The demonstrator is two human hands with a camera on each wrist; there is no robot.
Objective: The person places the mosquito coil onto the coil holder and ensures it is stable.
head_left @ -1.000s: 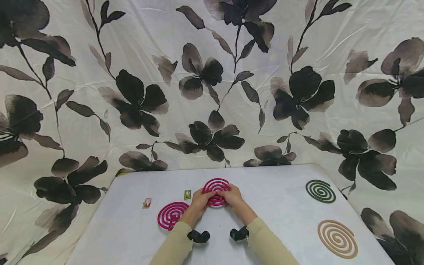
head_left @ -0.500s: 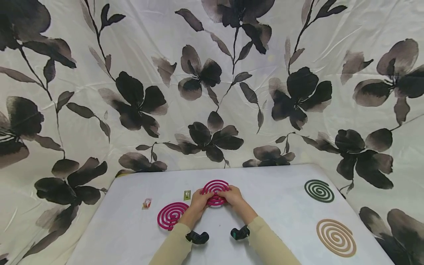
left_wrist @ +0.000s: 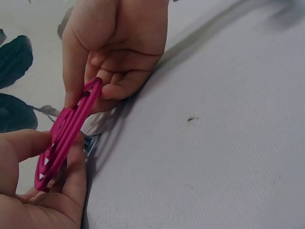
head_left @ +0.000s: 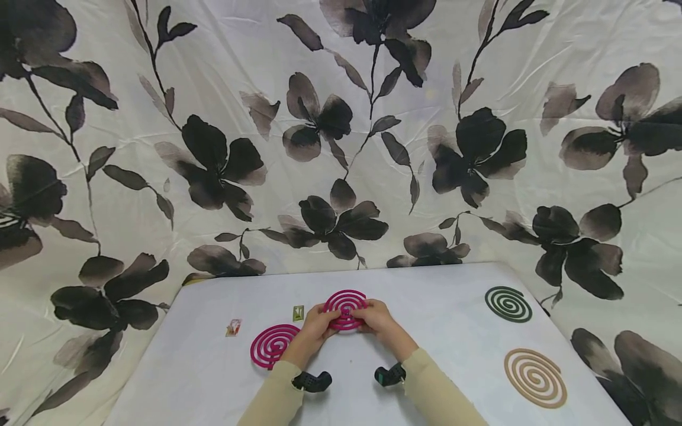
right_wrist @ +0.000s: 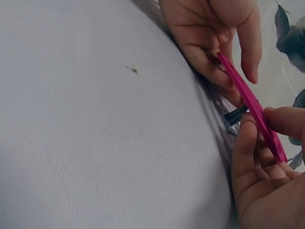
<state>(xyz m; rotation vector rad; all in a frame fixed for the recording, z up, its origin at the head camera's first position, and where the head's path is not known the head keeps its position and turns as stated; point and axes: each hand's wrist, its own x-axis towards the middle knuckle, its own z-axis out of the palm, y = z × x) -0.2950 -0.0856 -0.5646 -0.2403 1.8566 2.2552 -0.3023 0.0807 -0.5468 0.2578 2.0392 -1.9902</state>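
A pink spiral mosquito coil (head_left: 346, 293) is held up in front of me near the back of the table. My left hand (head_left: 314, 331) grips its left side, thumb on the near face and fingers behind. My right hand (head_left: 385, 324) grips the right side the same way. The left wrist view shows the coil (left_wrist: 71, 126) tilted and edge-on between both hands. In the right wrist view a small dark grooved piece (right_wrist: 235, 117) shows just behind the coil (right_wrist: 257, 112). A second pink coil (head_left: 274, 346) lies left, partly hidden by my left forearm.
Flat on the white table (head_left: 426, 331), to the right, are a dark green coil (head_left: 508, 305) and a tan coil (head_left: 535, 378). A small green card (head_left: 298, 313) and a red-and-white card (head_left: 233, 328) lie left. A floral curtain (head_left: 405, 148) hangs behind.
My thumbs have drawn slightly apart from the middle of the held coil, where a small dark spot now shows. Both hands still grip it; the view has shifted slightly.
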